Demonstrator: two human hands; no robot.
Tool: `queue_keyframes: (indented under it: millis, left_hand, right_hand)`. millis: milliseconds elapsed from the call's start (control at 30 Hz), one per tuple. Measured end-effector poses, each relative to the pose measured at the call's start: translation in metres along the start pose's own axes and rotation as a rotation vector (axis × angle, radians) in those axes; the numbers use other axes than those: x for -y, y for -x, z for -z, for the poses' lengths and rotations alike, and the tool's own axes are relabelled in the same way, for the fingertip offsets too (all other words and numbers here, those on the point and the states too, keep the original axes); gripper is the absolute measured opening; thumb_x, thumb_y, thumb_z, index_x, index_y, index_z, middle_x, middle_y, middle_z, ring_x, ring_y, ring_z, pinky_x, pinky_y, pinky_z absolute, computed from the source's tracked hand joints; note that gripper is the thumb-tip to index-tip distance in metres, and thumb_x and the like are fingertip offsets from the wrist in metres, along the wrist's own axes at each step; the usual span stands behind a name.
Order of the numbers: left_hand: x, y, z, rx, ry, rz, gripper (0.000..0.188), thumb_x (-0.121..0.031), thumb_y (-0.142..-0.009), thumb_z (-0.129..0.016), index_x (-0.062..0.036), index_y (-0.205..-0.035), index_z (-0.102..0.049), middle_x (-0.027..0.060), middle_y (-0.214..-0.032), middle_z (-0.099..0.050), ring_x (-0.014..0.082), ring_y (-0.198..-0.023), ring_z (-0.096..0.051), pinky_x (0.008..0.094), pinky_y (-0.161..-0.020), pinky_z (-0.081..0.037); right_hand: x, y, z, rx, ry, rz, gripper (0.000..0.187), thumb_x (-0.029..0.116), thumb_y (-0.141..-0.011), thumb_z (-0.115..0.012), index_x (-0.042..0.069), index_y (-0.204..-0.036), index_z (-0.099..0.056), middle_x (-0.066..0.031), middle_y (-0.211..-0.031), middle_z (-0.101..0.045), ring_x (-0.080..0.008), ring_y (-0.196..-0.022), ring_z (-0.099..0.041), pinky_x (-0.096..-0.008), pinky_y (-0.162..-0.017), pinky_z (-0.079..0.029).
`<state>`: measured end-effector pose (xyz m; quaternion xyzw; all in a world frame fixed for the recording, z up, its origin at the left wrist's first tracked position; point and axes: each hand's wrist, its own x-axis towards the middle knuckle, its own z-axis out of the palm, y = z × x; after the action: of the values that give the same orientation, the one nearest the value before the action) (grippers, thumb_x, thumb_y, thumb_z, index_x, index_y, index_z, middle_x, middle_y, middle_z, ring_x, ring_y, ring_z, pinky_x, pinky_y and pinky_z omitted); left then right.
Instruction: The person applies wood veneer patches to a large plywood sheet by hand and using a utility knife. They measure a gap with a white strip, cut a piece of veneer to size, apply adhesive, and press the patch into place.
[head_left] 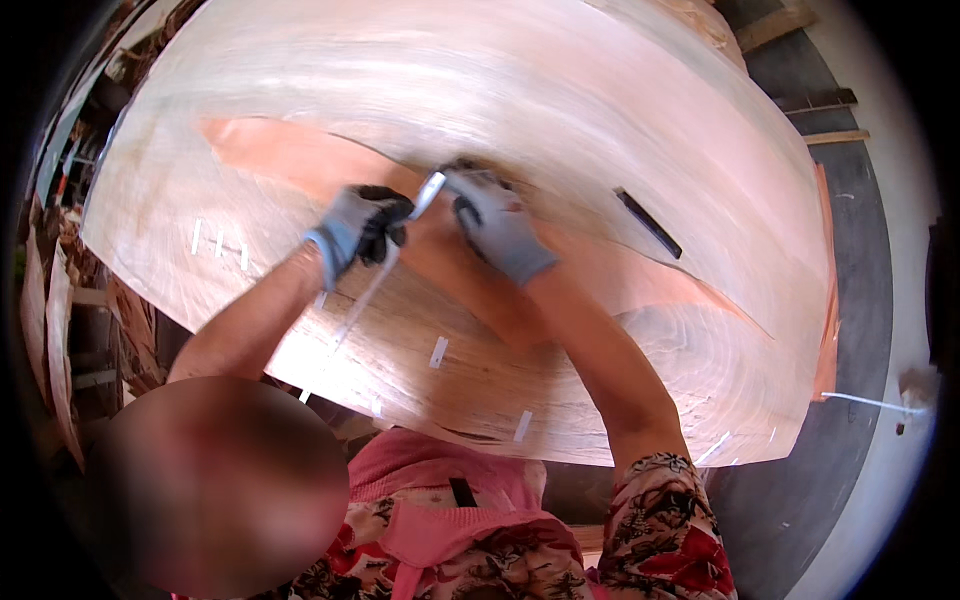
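A large, pale wood veneer sheet spreads out in front of me. A long reddish-orange area runs across its middle, narrowing to points at both ends. Over this area, both gloved hands meet around a strip of white tape. My left hand, in a grey and black glove, is closed on the strip, and a blurred tail of it trails toward the near edge. The other end lies at the fingers of my right hand, which is closed too; its fingertips are partly hidden. A dark, narrow flat bar rests on the veneer, right of my hands.
Short white tape pieces stick to the near part of the sheet. Wood scraps are heaped at the left. On the right, a dark grey surface carries wooden slats, and a white cord stretches toward the wall.
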<state>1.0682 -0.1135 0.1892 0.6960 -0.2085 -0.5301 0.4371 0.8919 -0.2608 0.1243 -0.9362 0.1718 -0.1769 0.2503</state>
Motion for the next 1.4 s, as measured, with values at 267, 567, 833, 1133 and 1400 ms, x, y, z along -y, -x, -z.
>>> queue_keyframes:
  millis: [267, 567, 833, 1133, 1400]
  left_hand:
    - [-0.004, -0.039, -0.107, 0.132, -0.033, 0.057, 0.017, -0.020, -0.091, -0.066, -0.0037, -0.092, -0.068, 0.0068, -0.065, -0.064, 0.0118, -0.043, -0.050, 0.0249, -0.037, -0.034]
    - [0.009, -0.040, -0.109, 0.257, -0.023, 0.116, 0.025, -0.028, -0.092, -0.065, -0.0073, -0.079, -0.067, 0.0039, -0.061, -0.059, 0.0114, -0.045, -0.049, 0.0257, -0.039, -0.035]
    - [-0.035, -0.042, -0.083, 0.052, -0.408, 0.014, 0.018, -0.021, -0.089, -0.070, -0.0025, -0.089, -0.071, 0.0029, -0.059, -0.056, 0.0104, -0.048, -0.051, 0.0239, -0.041, -0.035]
    - [0.001, -0.116, -0.129, 0.313, 0.072, -0.053, 0.016, -0.018, -0.091, -0.062, -0.0043, -0.088, -0.069, 0.0067, -0.079, -0.066, 0.0142, -0.068, -0.060, 0.0254, -0.060, -0.048]
    - [-0.022, -0.074, -0.123, 0.185, -0.168, 0.093, 0.022, -0.024, -0.092, -0.059, -0.0047, -0.088, -0.069, 0.0062, -0.068, -0.062, 0.0105, -0.043, -0.045, 0.0243, -0.039, -0.033]
  right_hand:
    - [-0.003, 0.086, 0.078, -0.165, 0.328, -0.167, 0.057, 0.016, -0.094, -0.054, 0.006, -0.147, -0.037, -0.0142, -0.154, -0.037, -0.0323, -0.145, -0.028, -0.0503, -0.112, -0.028]
    - [-0.025, 0.093, 0.042, 0.087, 0.484, -0.075, 0.048, 0.020, -0.097, -0.045, 0.013, -0.144, -0.045, -0.0105, -0.155, -0.037, -0.0315, -0.147, -0.026, -0.0515, -0.114, -0.024]
    - [-0.016, 0.087, 0.042, 0.086, 0.550, -0.115, 0.043, 0.017, -0.094, -0.046, 0.014, -0.136, -0.053, -0.0112, -0.151, -0.042, -0.0316, -0.144, -0.031, -0.0524, -0.112, -0.028]
    - [-0.047, 0.069, 0.079, -0.133, 0.270, -0.119, 0.061, 0.011, -0.091, -0.046, 0.013, -0.151, -0.033, -0.0111, -0.151, -0.040, -0.0306, -0.144, -0.031, -0.0517, -0.114, -0.025]
    - [-0.058, 0.066, 0.056, 0.117, 0.437, -0.152, 0.056, 0.016, -0.096, -0.037, 0.017, -0.152, -0.032, -0.0063, -0.155, -0.036, -0.0268, -0.147, -0.025, -0.0501, -0.118, -0.020]
